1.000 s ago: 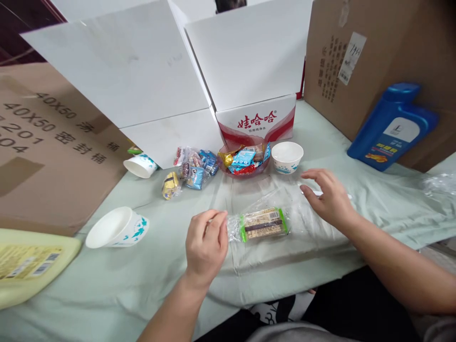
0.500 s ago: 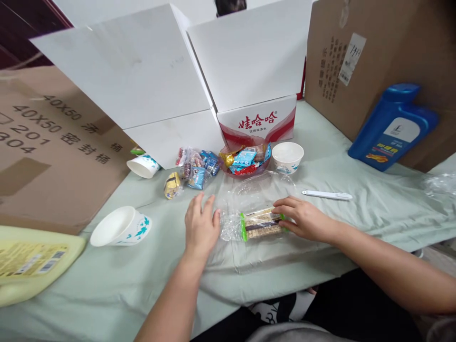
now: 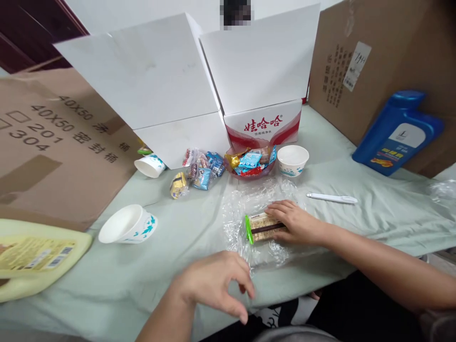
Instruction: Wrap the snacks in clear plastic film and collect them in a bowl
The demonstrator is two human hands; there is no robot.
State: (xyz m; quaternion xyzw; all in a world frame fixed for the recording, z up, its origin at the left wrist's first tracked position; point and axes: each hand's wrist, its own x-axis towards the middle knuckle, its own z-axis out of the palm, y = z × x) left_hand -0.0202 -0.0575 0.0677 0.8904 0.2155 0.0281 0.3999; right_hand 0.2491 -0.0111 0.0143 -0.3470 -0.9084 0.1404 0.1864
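A wrapped snack bar [image 3: 259, 226] with green ends lies on a crinkled sheet of clear plastic film [image 3: 245, 199] spread over the pale green cloth. My right hand [image 3: 294, 222] rests on the bar's right half, fingers curled over it and pressing it down. My left hand [image 3: 213, 280] hovers near the table's front edge, fingers loosely curled, pinching the near edge of the film. A white pen-like tool [image 3: 332, 198] lies to the right of the film.
A pink bowl of wrapped sweets [image 3: 251, 161] sits by a white paper cup [image 3: 292, 160]; loose sweets [image 3: 199, 171] lie left of it. Two more cups [image 3: 128, 224] [image 3: 150, 165] lie tipped. A white carton [image 3: 199, 90], brown boxes [image 3: 53, 142], a blue jug [image 3: 399, 130] and a yellow jug [image 3: 35, 256] ring the table.
My right hand came down from beside the pen onto the snack bar and holds it. My left hand pulled back from the bar's left end toward the front edge, drawing the film.
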